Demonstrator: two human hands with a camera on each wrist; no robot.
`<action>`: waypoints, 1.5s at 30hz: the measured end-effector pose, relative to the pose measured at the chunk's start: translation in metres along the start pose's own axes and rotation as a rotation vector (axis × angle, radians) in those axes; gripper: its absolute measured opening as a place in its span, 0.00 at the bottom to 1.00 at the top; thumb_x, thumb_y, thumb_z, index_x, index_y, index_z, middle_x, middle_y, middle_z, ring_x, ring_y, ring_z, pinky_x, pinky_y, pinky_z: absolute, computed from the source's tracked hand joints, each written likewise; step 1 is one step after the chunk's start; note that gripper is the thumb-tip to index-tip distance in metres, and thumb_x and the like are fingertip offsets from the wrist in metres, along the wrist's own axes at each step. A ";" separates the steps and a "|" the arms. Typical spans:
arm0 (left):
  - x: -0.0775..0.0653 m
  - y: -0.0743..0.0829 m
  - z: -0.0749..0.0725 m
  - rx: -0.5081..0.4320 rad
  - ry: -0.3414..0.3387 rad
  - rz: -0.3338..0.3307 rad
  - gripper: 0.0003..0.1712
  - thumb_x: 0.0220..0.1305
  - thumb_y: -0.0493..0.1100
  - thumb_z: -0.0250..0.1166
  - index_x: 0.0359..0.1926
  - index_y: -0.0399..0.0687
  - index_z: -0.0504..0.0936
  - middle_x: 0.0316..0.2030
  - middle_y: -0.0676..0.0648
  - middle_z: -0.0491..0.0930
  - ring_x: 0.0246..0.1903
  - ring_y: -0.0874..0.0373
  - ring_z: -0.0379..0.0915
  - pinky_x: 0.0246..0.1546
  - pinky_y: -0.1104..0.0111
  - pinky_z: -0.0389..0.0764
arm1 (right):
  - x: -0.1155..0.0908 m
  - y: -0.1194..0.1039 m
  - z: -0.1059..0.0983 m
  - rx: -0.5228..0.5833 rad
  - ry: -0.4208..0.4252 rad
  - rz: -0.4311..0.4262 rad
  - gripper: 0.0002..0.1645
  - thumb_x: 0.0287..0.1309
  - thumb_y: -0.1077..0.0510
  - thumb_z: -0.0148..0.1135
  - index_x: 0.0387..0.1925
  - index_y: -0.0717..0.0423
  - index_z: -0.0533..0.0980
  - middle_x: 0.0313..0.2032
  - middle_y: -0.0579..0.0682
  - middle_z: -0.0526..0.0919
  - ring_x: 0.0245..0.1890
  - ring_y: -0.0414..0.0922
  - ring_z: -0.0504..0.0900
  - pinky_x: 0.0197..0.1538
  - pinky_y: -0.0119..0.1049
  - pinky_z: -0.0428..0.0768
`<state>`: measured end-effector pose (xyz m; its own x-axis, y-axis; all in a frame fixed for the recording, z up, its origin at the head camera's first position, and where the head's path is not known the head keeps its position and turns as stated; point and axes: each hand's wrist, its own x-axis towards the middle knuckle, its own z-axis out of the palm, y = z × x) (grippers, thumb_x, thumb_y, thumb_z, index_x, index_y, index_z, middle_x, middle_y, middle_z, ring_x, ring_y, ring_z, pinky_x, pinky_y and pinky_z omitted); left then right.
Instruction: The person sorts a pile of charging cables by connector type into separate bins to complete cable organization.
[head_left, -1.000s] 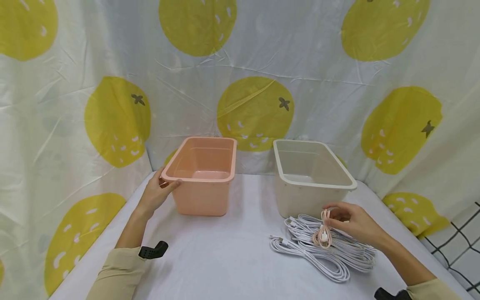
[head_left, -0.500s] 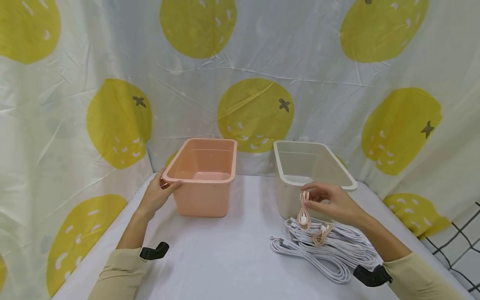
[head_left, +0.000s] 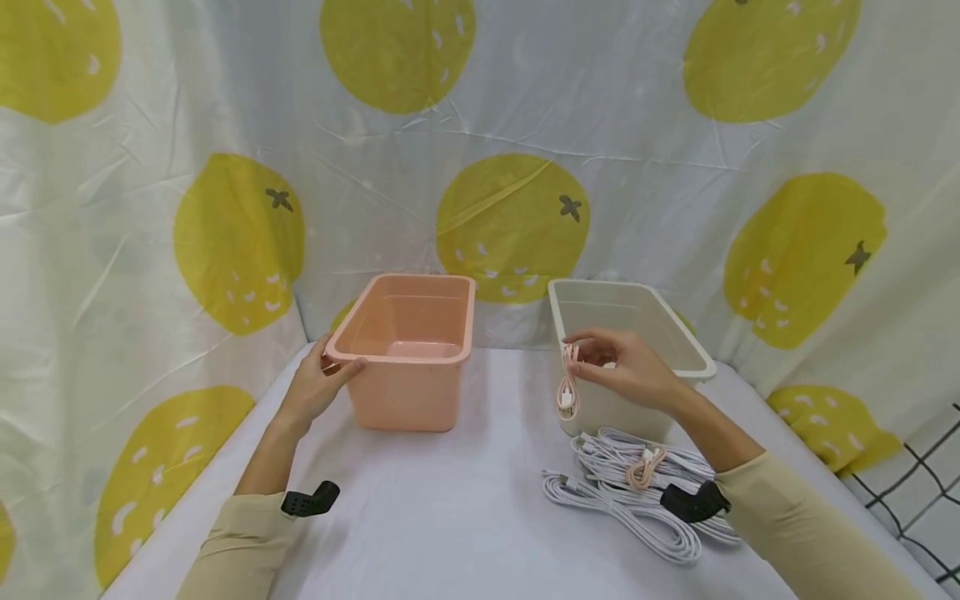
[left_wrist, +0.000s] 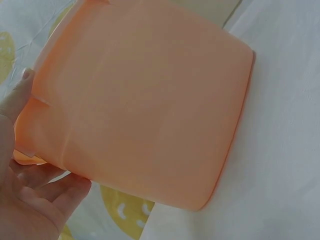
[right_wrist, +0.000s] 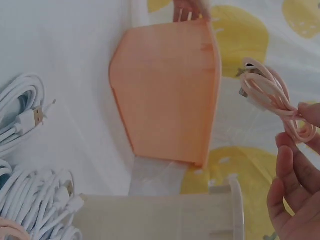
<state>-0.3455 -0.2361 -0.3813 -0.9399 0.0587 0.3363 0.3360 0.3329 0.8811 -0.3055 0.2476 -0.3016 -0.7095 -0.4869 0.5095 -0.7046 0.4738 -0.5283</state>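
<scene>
My right hand (head_left: 630, 371) pinches a bundled pink USB cable (head_left: 567, 398) between thumb and fingers. The bundle hangs down before the left front corner of the beige bin (head_left: 611, 412). In the right wrist view the cable loops (right_wrist: 267, 92) stick out past the fingertips. My left hand (head_left: 311, 390) grips the front left corner of the pink bin (head_left: 405, 400), thumb on the front rim and fingers round the side. The left wrist view shows this bin's wall (left_wrist: 150, 105) close up. Another pink cable (head_left: 643, 471) lies on a heap of white cables (head_left: 652, 533).
Both bins stand near the back of a white-covered table (head_left: 465, 517), with a gap between them. Behind hangs a curtain (head_left: 375, 192) with yellow fruit prints. A black wire grid (head_left: 918, 475) is at the right edge.
My right hand has lifted the pink cable off the white heap and carried it up and left, to the front of the beige bin. The left hand stays on the pink bin.
</scene>
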 end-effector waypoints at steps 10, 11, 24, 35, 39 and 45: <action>0.001 -0.001 0.003 0.015 -0.005 0.001 0.54 0.70 0.51 0.71 0.82 0.41 0.48 0.73 0.32 0.61 0.70 0.34 0.61 0.67 0.43 0.66 | 0.032 0.004 0.012 0.054 0.030 0.067 0.20 0.65 0.59 0.72 0.56 0.58 0.81 0.36 0.49 0.88 0.34 0.46 0.85 0.37 0.34 0.80; 0.000 -0.001 0.002 0.020 -0.003 0.000 0.54 0.70 0.52 0.71 0.82 0.41 0.47 0.72 0.32 0.62 0.70 0.34 0.61 0.67 0.43 0.66 | 0.036 0.004 0.013 0.066 0.029 0.075 0.20 0.65 0.59 0.72 0.57 0.58 0.81 0.36 0.50 0.88 0.35 0.49 0.86 0.37 0.34 0.80; -0.005 0.001 -0.007 0.015 -0.010 -0.012 0.55 0.71 0.51 0.70 0.83 0.42 0.43 0.74 0.30 0.59 0.71 0.32 0.58 0.67 0.42 0.65 | 0.090 -0.001 0.041 0.148 0.030 0.084 0.23 0.66 0.57 0.71 0.60 0.59 0.79 0.42 0.55 0.88 0.41 0.52 0.87 0.44 0.38 0.82; -0.001 0.001 -0.003 0.012 0.000 0.012 0.54 0.70 0.51 0.70 0.83 0.42 0.46 0.72 0.31 0.63 0.70 0.33 0.61 0.67 0.42 0.65 | 0.125 -0.011 0.062 0.200 0.075 0.096 0.23 0.65 0.54 0.72 0.58 0.57 0.80 0.41 0.53 0.88 0.41 0.49 0.86 0.45 0.44 0.81; -0.001 0.001 -0.004 0.008 -0.005 0.009 0.54 0.71 0.50 0.70 0.83 0.43 0.45 0.73 0.31 0.61 0.71 0.33 0.60 0.67 0.42 0.65 | 0.134 -0.009 0.076 0.197 0.101 0.088 0.23 0.64 0.56 0.72 0.58 0.59 0.80 0.39 0.53 0.88 0.40 0.48 0.86 0.43 0.41 0.81; 0.000 0.000 -0.002 -0.007 -0.015 -0.007 0.55 0.71 0.50 0.70 0.83 0.42 0.42 0.74 0.31 0.59 0.71 0.33 0.59 0.67 0.42 0.65 | 0.144 -0.007 0.093 0.181 0.124 0.104 0.22 0.63 0.55 0.72 0.57 0.56 0.81 0.39 0.51 0.89 0.39 0.46 0.87 0.42 0.39 0.80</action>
<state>-0.3456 -0.2377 -0.3812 -0.9431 0.0707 0.3250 0.3297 0.3268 0.8857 -0.4009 0.1061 -0.2872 -0.7827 -0.3434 0.5191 -0.6208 0.3724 -0.6898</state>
